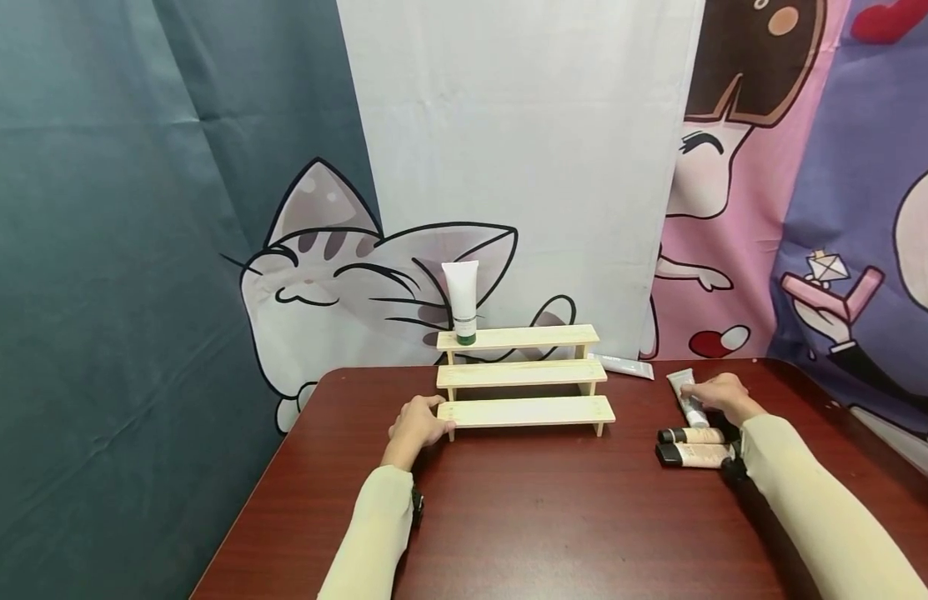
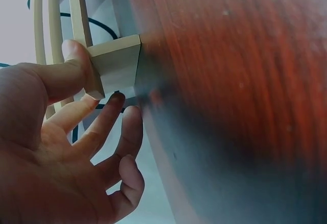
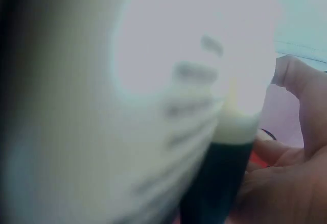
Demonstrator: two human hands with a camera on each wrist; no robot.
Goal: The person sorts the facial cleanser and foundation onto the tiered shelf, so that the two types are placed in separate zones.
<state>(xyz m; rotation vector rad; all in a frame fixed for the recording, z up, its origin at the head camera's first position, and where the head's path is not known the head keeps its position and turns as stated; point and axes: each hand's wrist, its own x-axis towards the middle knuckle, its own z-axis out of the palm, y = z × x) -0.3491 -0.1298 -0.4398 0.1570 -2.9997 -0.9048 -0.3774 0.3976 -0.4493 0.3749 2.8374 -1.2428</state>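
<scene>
Clock hours read with twelve pointing away from me. Three-step wooden stand [image 1: 521,374] stood at the far side of the reddish-brown desk [image 1: 539,517]. My left hand [image 1: 417,422] was at its eight o'clock, pinching the near-left end of the lowest step, thumb on top, index finger below, the other fingers loosely bent. White tube with a green cap [image 1: 464,296] stood upright, cap down, on the left end of the top step, at one o'clock from that hand. My right hand [image 1: 722,395] was off at the stand's three o'clock, fingers curled over a pale tube [image 1: 692,410]; exact fingertip contact hidden. Two beige tubes with black caps [image 1: 704,455] lay side by side at its six o'clock, under my wrist; from the right wrist, one loomed blurred. A flat white tube [image 1: 624,366] lay at ten o'clock from it, beside the stand's back-right corner
</scene>
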